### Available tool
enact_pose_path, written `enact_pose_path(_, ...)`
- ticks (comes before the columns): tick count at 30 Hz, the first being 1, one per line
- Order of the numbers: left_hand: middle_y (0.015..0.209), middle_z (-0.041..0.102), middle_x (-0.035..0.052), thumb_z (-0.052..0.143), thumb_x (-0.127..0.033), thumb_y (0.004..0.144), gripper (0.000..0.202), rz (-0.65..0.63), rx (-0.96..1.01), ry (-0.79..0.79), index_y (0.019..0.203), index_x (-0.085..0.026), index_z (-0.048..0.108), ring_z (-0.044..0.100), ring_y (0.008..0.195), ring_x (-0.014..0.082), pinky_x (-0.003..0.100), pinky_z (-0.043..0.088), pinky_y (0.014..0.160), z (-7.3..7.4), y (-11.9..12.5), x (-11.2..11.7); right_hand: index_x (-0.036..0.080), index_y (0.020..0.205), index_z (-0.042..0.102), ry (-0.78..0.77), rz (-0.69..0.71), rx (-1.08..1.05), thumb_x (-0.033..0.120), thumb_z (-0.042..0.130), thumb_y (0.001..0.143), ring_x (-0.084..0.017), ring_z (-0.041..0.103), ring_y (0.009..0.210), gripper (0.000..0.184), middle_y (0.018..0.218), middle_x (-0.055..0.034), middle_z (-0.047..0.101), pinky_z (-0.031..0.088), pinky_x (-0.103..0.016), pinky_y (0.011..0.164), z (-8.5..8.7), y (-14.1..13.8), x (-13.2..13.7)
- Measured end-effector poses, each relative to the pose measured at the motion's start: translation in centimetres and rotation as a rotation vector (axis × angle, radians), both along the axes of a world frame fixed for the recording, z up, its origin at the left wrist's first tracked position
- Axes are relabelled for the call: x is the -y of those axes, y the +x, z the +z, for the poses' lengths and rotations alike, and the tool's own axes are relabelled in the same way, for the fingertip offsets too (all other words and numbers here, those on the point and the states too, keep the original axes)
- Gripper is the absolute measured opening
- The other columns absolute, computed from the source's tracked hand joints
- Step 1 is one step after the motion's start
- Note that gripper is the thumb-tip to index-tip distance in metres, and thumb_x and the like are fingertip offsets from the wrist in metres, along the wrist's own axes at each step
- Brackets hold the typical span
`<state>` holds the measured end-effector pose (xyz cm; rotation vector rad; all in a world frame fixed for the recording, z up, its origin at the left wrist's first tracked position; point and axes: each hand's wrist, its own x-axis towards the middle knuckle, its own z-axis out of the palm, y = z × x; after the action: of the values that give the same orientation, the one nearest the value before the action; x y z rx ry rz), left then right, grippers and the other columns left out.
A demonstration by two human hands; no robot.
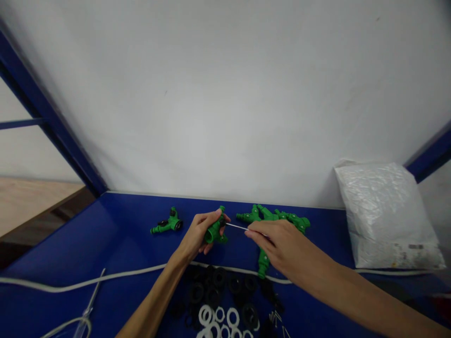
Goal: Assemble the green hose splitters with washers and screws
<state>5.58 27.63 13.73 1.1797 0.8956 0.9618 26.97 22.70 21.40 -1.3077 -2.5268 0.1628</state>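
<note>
My left hand (197, 234) is closed around a green plastic hose fitting (215, 231), held just above the blue table (116, 239). My right hand (278, 241) pinches a thin metal rod (237, 226) whose tip points into the fitting. A finished-looking green fitting (167, 224) lies alone to the left. Behind and under my right hand sits a cluster of more green fittings (278, 217), one of them (262, 263) lying nearer to me.
Black rings (218, 286), white rings (218, 319) and small screws (276, 319) lie in front of me. A white cable (105, 279) crosses the table. A screwdriver (88, 307) rests at front left. A white plastic bag (385, 213) stands at the right, a white wall behind.
</note>
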Motion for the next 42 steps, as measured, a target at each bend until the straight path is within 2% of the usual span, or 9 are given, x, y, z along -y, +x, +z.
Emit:
enact_pose_path(4,0.069,0.061,-0.0004,0.053,-0.057,0.092,0.049,0.005,-0.034,0.043,0.102,-0.012,0.071,0.042,0.028,0.0028,0.015,0.021,0.025,0.4,0.1,0.3,0.016,0.083,0.070,-0.230,-0.074,-0.139,0.029,0.026,0.107,-0.009,0.036,0.032,0.051,0.041,0.0103,0.032,0.032,-0.020,0.036,1.1,-0.2,0.2)
enact_pose_path(7,0.069,0.061,-0.0003,0.053,-0.057,0.092,0.050,0.003,-0.060,0.037,0.103,-0.012,0.070,0.042,0.028,0.0029,0.015,0.022,0.025,0.4,0.1,0.4,0.017,0.083,0.067,-0.279,-0.112,-0.179,0.029,0.036,0.105,-0.009,0.041,0.034,0.039,0.044,0.0100,0.038,0.034,-0.020,0.037,1.1,-0.3,0.4)
enact_pose_path(11,0.069,0.061,-0.0005,0.053,-0.058,0.091,0.051,0.001,-0.062,0.020,0.102,-0.012,0.071,0.041,0.028,0.0027,0.015,0.022,0.024,0.2,0.2,0.2,0.018,0.092,0.060,-0.044,-0.088,-0.088,0.014,0.056,0.093,-0.012,0.056,0.051,0.006,0.065,0.0021,0.061,0.040,-0.023,0.048,0.1,-0.1,0.7)
enact_pose_path(19,0.068,0.062,0.0000,0.053,-0.059,0.090,0.053,-0.027,-0.049,-0.002,0.102,-0.011,0.071,0.040,0.027,0.0029,0.016,0.021,0.024,-0.1,0.4,0.2,0.006,0.118,0.062,0.656,0.277,0.503,-0.002,0.046,0.085,-0.026,0.067,0.070,0.037,0.090,-0.0143,0.068,0.053,-0.038,0.058,-1.6,1.5,0.8)
enact_pose_path(26,0.068,0.062,0.0000,0.053,-0.059,0.091,0.052,0.008,-0.080,0.053,0.103,-0.012,0.072,0.042,0.028,0.0037,0.016,0.023,0.024,0.2,0.4,0.5,0.018,0.094,0.066,-0.239,-0.054,-0.271,0.016,0.044,0.095,-0.016,0.060,0.064,0.022,0.080,-0.0052,0.064,0.046,-0.029,0.058,-0.4,0.6,0.3)
enact_pose_path(32,0.069,0.063,0.0006,0.055,-0.059,0.090,0.052,0.046,-0.156,0.141,0.107,-0.013,0.072,0.045,0.030,0.0047,0.016,0.028,0.026,0.4,0.2,0.6,0.017,0.101,0.058,-0.800,-0.240,-0.559,0.040,0.034,0.100,-0.007,0.018,0.038,0.033,0.059,0.0110,0.031,0.024,-0.021,0.034,0.1,0.1,0.1)
enact_pose_path(35,0.069,0.063,0.0005,0.054,-0.058,0.091,0.051,0.026,-0.153,0.132,0.108,-0.013,0.072,0.046,0.030,0.0050,0.016,0.029,0.027,0.3,0.4,0.6,0.018,0.100,0.059,-0.703,-0.233,-0.517,0.043,0.036,0.101,-0.008,0.027,0.039,0.034,0.058,0.0095,0.036,0.027,-0.022,0.036,-0.4,0.3,0.2)
enact_pose_path(39,0.069,0.063,0.0003,0.052,-0.059,0.092,0.052,-0.002,-0.096,0.079,0.107,-0.013,0.072,0.043,0.029,0.0042,0.016,0.025,0.025,0.3,0.5,0.4,0.018,0.103,0.063,-0.195,-0.088,-0.232,0.022,0.053,0.095,-0.016,0.059,0.064,0.014,0.078,-0.0033,0.063,0.047,-0.029,0.059,-1.4,0.8,0.4)
enact_pose_path(42,0.069,0.062,0.0001,0.051,-0.059,0.092,0.052,-0.015,-0.091,0.068,0.106,-0.013,0.073,0.043,0.028,0.0039,0.016,0.024,0.025,0.2,0.4,0.3,0.017,0.113,0.066,-0.084,0.020,-0.102,0.003,0.049,0.086,-0.024,0.067,0.081,0.035,0.101,-0.0131,0.069,0.052,-0.038,0.072,-2.1,1.2,0.6)
